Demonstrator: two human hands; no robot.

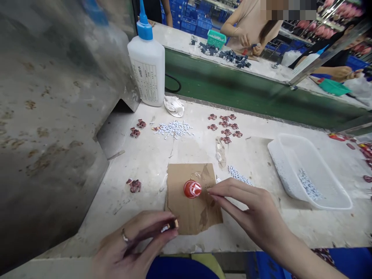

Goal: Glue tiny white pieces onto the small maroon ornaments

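Pinched between the thumb and fingers of my left hand point(136, 242) is a small dark figurine part point(173, 224) with white and tan bits showing; most of it is hidden. My right hand point(252, 205) has thumb and fingertips pressed together over the right edge of a cardboard piece point(176, 178); what they hold, if anything, is too small to make out. Between the hands, a small red-orange cup or cap point(192, 189) with a glossy white-streaked top sits on the cardboard. A reddish-brown figurine part point(134, 185) lies left of the cardboard, above my left hand.
Small pale-blue pieces point(176, 129) lie heaped near several brown figurine parts point(224, 124). A glue bottle point(148, 71) stands beside crumpled tissue point(174, 106). A white bin point(279, 162) is at right, a metal housing point(58, 116) at left. Co-workers sit beyond the green divider point(217, 79).
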